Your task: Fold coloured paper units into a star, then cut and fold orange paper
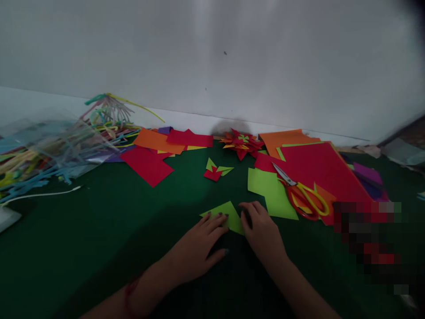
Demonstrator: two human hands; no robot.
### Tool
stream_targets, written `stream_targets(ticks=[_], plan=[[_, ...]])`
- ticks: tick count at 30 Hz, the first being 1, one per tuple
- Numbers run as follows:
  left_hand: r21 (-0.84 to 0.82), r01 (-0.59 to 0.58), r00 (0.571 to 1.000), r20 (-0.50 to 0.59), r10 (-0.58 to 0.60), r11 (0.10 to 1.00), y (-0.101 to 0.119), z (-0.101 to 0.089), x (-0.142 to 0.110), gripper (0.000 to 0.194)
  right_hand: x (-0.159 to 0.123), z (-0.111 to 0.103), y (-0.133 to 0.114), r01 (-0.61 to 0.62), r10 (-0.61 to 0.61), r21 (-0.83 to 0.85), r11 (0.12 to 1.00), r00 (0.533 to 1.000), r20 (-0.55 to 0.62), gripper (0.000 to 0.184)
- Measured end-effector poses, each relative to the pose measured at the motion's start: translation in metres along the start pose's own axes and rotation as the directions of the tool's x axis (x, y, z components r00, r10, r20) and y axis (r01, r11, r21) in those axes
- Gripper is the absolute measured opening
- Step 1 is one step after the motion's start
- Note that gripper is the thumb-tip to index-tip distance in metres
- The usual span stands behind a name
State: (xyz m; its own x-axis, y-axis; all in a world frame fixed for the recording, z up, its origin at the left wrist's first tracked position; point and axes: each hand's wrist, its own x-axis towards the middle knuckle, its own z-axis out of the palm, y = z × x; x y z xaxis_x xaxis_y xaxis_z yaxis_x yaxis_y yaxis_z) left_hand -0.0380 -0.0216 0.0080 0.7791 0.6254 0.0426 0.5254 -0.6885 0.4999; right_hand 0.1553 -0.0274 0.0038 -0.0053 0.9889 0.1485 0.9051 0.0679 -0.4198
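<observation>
L hand [201, 243] & R hand [264, 228] at green tri. [235, 218] on table [76, 248].
Far L of L hand: clear bag [56, 137] amid pipe cleaners [36, 176]. Nearer, beyond L hand & to its L: red sheet [148, 167], orange sheet [154, 139] behind. L hand laid flat, fingers a bit apart, tips on tri., thumb out to side, off paper. Tri. betw. hands, partly under L fingers. Beyond it: small red/green pc. [214, 173], then star flower [244, 145] nr wall [186, 53]. R hand: fingers bent at tri.'s R edge; can't tell if pinching. Just beyond R hand, to its R: green sheets [277, 199], then scissors [310, 197] lying on papers, blades aimed away; red stack [308, 164] past that. Far R: purple pad [368, 174].
</observation>
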Motion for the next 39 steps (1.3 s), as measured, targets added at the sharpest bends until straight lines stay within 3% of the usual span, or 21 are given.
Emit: stream_targets(ticks=[3, 6, 10, 18, 21, 24, 30, 34, 37, 39], plan=[[-0.039, -0.025, 0.998, -0.054, 0.023, 0.999, 0.001, -0.004, 0.001, 0.024, 0.002, 0.002, 0.006, 0.072, -0.069, 0.165, 0.984, 0.997, -0.022, 0.026], [0.006, -0.062, 0.989, -0.133, 0.063, 0.998, 0.001, -0.003, 0.002, 0.015, 0.004, 0.004, 0.01, 0.102, -0.104, 0.226, 0.969, 0.995, -0.002, 0.028], [0.138, -0.078, 0.967, -0.229, 0.109, 0.987, 0.001, 0.002, 0.0, 0.022, 0.004, 0.006, 0.012, 0.106, -0.118, 0.256, 0.961, 0.992, 0.034, 0.026], [0.155, -0.04, 0.992, -0.11, 0.058, 0.987, 0.014, 0.007, -0.003, 0.029, 0.006, 0.002, 0.009, -0.016, -0.003, 0.262, 0.965, 0.997, 0.071, 0.027], [0.14, -0.034, 0.994, -0.099, 0.048, 0.99, 0.015, 0.007, -0.002, 0.027, 0.006, 0.0, 0.008, -0.028, -0.002, 0.29, 0.957, 0.995, 0.1, 0.027], [0.122, -0.03, 0.994, -0.098, 0.042, 0.992, 0.014, 0.006, -0.002, 0.026, 0.004, 0.001, 0.007, -0.002, -0.027, 0.249, 0.968, 0.993, 0.113, 0.016], [0.079, 0.026, 0.993, -0.117, -0.016, 0.997, 0.013, 0.009, -0.002, 0.034, 0.003, 0.0, 0.006, 0.036, -0.055, 0.218, 0.975, 0.996, 0.077, 0.013], [0.092, -0.002, 0.987, -0.159, 0.017, 0.996, 0.007, 0.009, -0.002, 0.016, 0.005, -0.004, 0.009, 0.073, -0.08, 0.286, 0.955, 0.997, 0.015, 0.014], [0.123, -0.034, 0.972, -0.228, 0.061, 0.992, 0.001, 0.006, -0.004, 0.033, 0.007, -0.005, 0.016, 0.082, -0.095, 0.312, 0.947, 0.995, 0.027, 0.019], [0.135, 0.003, 0.959, -0.281, 0.035, 0.991, -0.001, 0.004, -0.004, 0.034, 0.008, -0.005, 0.019, 0.047, -0.074, 0.315, 0.948, 0.994, 0.076, 0.02]])
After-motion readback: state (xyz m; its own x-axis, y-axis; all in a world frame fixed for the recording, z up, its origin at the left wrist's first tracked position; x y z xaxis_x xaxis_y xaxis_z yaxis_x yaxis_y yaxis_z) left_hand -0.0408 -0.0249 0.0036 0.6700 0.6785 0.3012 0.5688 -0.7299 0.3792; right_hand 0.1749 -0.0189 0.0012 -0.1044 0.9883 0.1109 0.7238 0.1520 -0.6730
